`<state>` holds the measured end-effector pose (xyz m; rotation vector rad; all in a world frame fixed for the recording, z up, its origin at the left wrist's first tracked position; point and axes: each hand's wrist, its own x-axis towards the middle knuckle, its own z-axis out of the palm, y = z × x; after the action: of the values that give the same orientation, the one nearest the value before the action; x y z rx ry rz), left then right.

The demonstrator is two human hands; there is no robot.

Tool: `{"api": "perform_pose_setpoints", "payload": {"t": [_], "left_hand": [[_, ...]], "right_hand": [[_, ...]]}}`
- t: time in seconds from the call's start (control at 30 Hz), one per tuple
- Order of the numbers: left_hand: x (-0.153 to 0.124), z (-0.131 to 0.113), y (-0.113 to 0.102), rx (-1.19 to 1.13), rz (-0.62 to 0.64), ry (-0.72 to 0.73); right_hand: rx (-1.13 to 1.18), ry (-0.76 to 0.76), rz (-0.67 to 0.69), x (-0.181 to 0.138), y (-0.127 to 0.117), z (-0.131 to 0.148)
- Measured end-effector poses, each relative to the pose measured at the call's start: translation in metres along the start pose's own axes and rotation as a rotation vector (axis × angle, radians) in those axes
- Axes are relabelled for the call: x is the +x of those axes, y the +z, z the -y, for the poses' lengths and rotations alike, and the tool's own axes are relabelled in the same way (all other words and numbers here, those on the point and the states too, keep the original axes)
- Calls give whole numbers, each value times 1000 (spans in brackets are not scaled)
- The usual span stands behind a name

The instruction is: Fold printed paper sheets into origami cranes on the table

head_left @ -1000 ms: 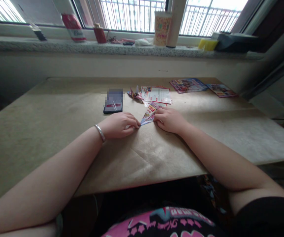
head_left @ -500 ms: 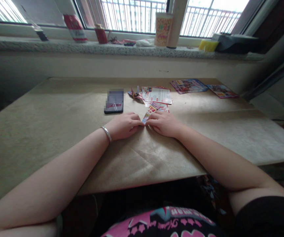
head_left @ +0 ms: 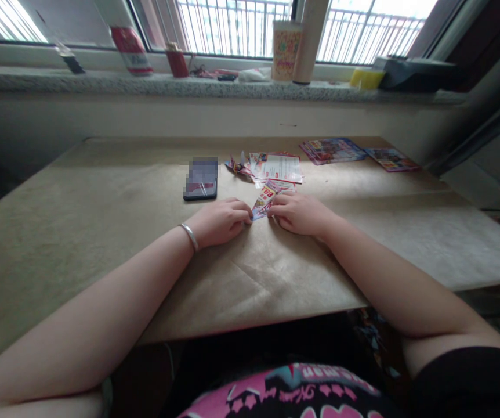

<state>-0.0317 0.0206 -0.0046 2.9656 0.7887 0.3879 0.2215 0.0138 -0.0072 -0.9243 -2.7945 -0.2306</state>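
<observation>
A small folded piece of colourful printed paper (head_left: 263,204) lies on the brown paper-covered table (head_left: 102,209). My left hand (head_left: 220,220), with a silver bangle on the wrist, has its fingers curled and pinches the paper's near left tip. My right hand (head_left: 299,212) is curled too and presses on the paper's right edge. Both hands rest on the table, a few centimetres apart, with the paper between them.
A dark phone (head_left: 200,177) lies just beyond my left hand. Printed leaflets (head_left: 276,167) and a small folded paper figure (head_left: 236,166) lie behind. More leaflets (head_left: 332,150) sit far right. Cups (head_left: 285,50) and clutter line the windowsill (head_left: 102,83).
My right hand slid left along the paper towards my left hand, then drew back to the right. The paper looks narrower than a second ago. My left hand stayed on the tip.
</observation>
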Motion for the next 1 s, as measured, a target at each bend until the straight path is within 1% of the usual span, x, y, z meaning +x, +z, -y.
{"api": "perform_pose_setpoints", "payload": {"t": [0.13,0.27,0.43,0.8,1.0], "left_hand": [[-2,1,-4,-59,31,-33],[-4,2,-7,-107,51,-48],[-5,4,-6,-126,35,-53],[-6,7,-5,-139,29,-28],[-7,11,-3,-189,3,-5]], "right_hand": [[10,39,9,-7,-4,-6],[-9,127,60,-12,-10,-11],[-20,236,108,-16,-15,-16],[-110,441,136,-25,-17,-26],[-160,477,143,-24,-16,-25]]}}
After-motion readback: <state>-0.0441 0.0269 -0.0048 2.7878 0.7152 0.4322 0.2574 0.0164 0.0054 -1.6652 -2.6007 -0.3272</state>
